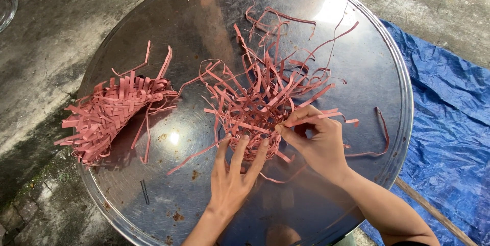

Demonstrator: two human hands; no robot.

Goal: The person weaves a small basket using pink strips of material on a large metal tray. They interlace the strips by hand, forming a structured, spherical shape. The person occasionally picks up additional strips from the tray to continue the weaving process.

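A half-woven piece of pink strips lies in the middle of a round shiny metal tray, with many loose ends sticking up and outward. My left hand rests flat on the tray, its spread fingertips pressing the woven part's near edge. My right hand pinches one pink strip at the woven part's right side, between thumb and forefinger. A second, longer woven pink piece lies curved at the tray's left edge, untouched.
The tray sits on a rough concrete floor. A blue tarpaulin lies crumpled to the right. A wooden stick runs under the tray's lower right. A glass rim shows at far left.
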